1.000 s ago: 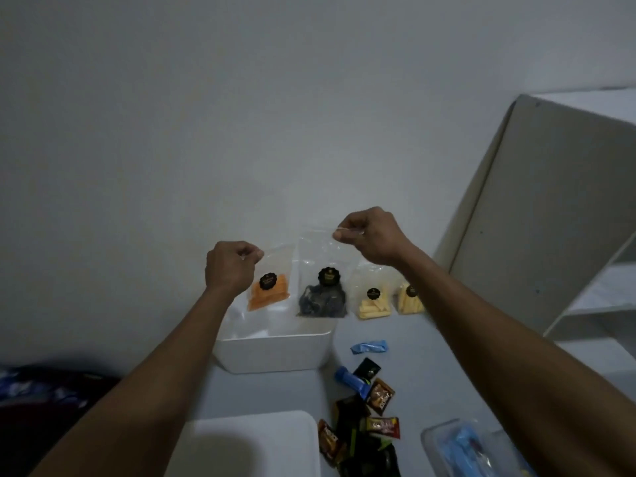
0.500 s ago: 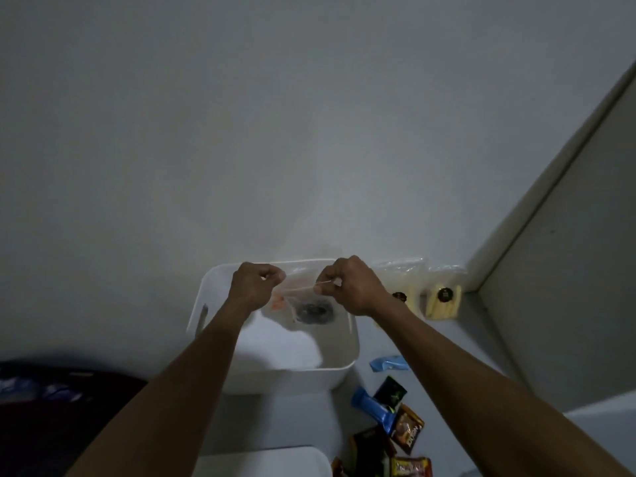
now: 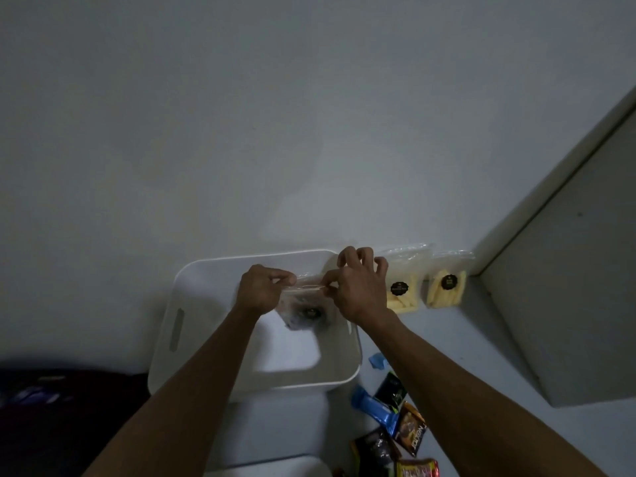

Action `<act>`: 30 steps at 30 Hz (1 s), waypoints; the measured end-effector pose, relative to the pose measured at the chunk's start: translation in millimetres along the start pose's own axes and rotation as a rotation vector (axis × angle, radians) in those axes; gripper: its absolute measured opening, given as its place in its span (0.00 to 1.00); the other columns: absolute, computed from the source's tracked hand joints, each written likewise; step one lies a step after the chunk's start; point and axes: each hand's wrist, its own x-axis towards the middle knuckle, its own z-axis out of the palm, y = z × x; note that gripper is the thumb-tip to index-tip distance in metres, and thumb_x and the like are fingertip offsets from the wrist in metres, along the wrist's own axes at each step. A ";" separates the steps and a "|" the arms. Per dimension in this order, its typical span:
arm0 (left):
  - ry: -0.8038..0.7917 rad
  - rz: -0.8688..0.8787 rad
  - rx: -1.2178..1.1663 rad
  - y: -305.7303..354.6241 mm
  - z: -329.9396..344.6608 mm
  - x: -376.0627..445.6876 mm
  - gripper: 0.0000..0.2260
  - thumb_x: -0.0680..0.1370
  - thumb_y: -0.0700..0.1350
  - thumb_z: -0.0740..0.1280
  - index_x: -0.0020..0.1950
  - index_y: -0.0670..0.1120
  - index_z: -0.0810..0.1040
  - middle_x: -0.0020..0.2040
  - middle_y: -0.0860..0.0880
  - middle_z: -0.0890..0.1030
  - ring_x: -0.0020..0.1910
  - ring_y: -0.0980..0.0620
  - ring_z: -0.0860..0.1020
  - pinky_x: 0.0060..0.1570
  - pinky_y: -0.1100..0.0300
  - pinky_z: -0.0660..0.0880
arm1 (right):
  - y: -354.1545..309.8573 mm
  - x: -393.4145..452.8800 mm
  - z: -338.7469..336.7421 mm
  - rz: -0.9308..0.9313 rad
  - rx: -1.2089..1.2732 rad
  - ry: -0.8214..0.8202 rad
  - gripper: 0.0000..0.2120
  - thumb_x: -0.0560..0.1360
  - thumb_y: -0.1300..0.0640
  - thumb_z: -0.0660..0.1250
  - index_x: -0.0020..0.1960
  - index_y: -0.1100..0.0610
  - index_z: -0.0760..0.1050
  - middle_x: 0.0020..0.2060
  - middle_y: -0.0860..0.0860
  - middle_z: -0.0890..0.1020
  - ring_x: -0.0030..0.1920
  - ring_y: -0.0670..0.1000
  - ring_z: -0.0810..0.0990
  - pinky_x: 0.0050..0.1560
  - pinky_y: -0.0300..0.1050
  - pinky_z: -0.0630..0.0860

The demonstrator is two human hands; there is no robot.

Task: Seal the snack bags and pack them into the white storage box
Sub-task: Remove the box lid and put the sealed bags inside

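Both hands hold a clear snack bag (image 3: 304, 306) by its top strip, inside the mouth of the white storage box (image 3: 179, 304), so the dark contents hang below the rim and the bag can be let go without falling outside. The left hand (image 3: 261, 290) pinches the strip's left end between thumb and forefinger, which keeps it taut. The right hand (image 3: 358, 287) pinches the strip a little to the right, its other fingers (image 3: 380, 265) spread and lifted clear, a grip that suits pressing along a zip seal. Whether the seal is fully shut cannot be told; the plastic is too faint. Just right of the box, two more bags with pale yellow snacks (image 3: 402, 292) stand against the wall (image 3: 309, 132), propped upright so their open tops stay reachable; they look like the next to be sealed. Near the box's front right corner, small sachets (image 3: 395, 428) lie loose on the tabletop (image 3: 464, 373).
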 end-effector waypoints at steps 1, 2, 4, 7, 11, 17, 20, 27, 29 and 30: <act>0.003 -0.009 -0.010 -2.0 0.5 2.2 0.03 0.73 0.42 0.75 0.45 0.49 0.88 0.41 0.55 0.85 0.39 0.62 0.78 0.38 0.80 0.68 | -2.0 0.4 0.9 0.004 -0.007 -0.001 0.10 0.74 0.43 0.68 0.54 0.42 0.82 0.57 0.48 0.70 0.63 0.56 0.63 0.63 0.55 0.57; 0.001 -0.019 -0.027 -3.8 0.8 4.3 0.04 0.73 0.41 0.75 0.45 0.49 0.88 0.41 0.55 0.85 0.40 0.61 0.80 0.41 0.78 0.70 | -3.8 0.7 1.6 0.008 -0.009 0.001 0.10 0.74 0.44 0.68 0.54 0.42 0.82 0.57 0.48 0.70 0.63 0.56 0.63 0.63 0.55 0.57; -0.008 -0.042 -0.076 -5.6 1.0 8.3 0.05 0.72 0.42 0.75 0.45 0.50 0.87 0.42 0.55 0.86 0.44 0.59 0.82 0.49 0.68 0.76 | -5.5 2.3 1.9 0.012 -0.004 0.004 0.10 0.74 0.44 0.68 0.54 0.43 0.83 0.57 0.48 0.69 0.63 0.56 0.62 0.63 0.56 0.57; -0.008 -0.054 -0.167 -4.9 1.1 11.5 0.05 0.71 0.42 0.76 0.44 0.50 0.87 0.41 0.55 0.86 0.45 0.59 0.83 0.53 0.64 0.77 | -4.3 6.4 0.6 0.021 0.030 -0.015 0.09 0.74 0.44 0.69 0.53 0.43 0.82 0.58 0.48 0.69 0.64 0.55 0.62 0.63 0.56 0.58; -0.076 -0.061 -0.238 -7.2 3.1 17.2 0.05 0.70 0.43 0.77 0.41 0.54 0.87 0.41 0.55 0.86 0.43 0.58 0.84 0.55 0.60 0.79 | 1.6 9.6 -1.0 0.029 0.062 -0.074 0.08 0.73 0.44 0.69 0.52 0.41 0.82 0.58 0.48 0.68 0.64 0.55 0.61 0.63 0.56 0.58; 0.023 -0.116 -0.147 -7.9 8.2 17.7 0.05 0.71 0.48 0.77 0.46 0.51 0.87 0.41 0.56 0.85 0.41 0.62 0.81 0.44 0.71 0.73 | -0.4 8.1 0.5 0.005 0.051 -0.097 0.09 0.73 0.44 0.69 0.53 0.41 0.82 0.58 0.48 0.67 0.64 0.56 0.60 0.63 0.57 0.57; 0.052 -0.127 -0.155 -8.5 7.8 19.1 0.04 0.71 0.48 0.77 0.43 0.50 0.87 0.38 0.55 0.85 0.41 0.56 0.83 0.48 0.63 0.77 | 1.2 10.5 -3.4 -0.017 0.052 -0.096 0.09 0.73 0.45 0.70 0.53 0.42 0.82 0.59 0.48 0.66 0.65 0.55 0.59 0.63 0.56 0.56; 0.176 -0.175 -0.142 -5.2 9.4 15.9 0.18 0.75 0.57 0.70 0.36 0.43 0.84 0.33 0.46 0.84 0.36 0.48 0.82 0.47 0.54 0.80 | -3.9 17.2 3.3 -0.015 -0.047 -0.005 0.09 0.71 0.47 0.71 0.51 0.45 0.83 0.61 0.49 0.67 0.65 0.56 0.61 0.62 0.56 0.58; 0.225 -0.146 -0.090 -4.3 7.6 11.9 0.22 0.75 0.59 0.67 0.36 0.40 0.82 0.33 0.44 0.83 0.39 0.45 0.83 0.48 0.53 0.79 | -3.6 16.6 5.3 -0.004 -0.054 0.022 0.10 0.70 0.46 0.71 0.51 0.44 0.83 0.61 0.49 0.67 0.65 0.57 0.62 0.62 0.56 0.59; 0.248 -0.130 -0.057 -2.6 6.0 9.1 0.23 0.76 0.59 0.66 0.35 0.40 0.80 0.33 0.44 0.82 0.41 0.44 0.82 0.48 0.53 0.79 | -2.5 15.4 5.7 0.002 -0.050 0.027 0.11 0.71 0.46 0.71 0.53 0.44 0.83 0.61 0.50 0.67 0.65 0.57 0.62 0.62 0.56 0.59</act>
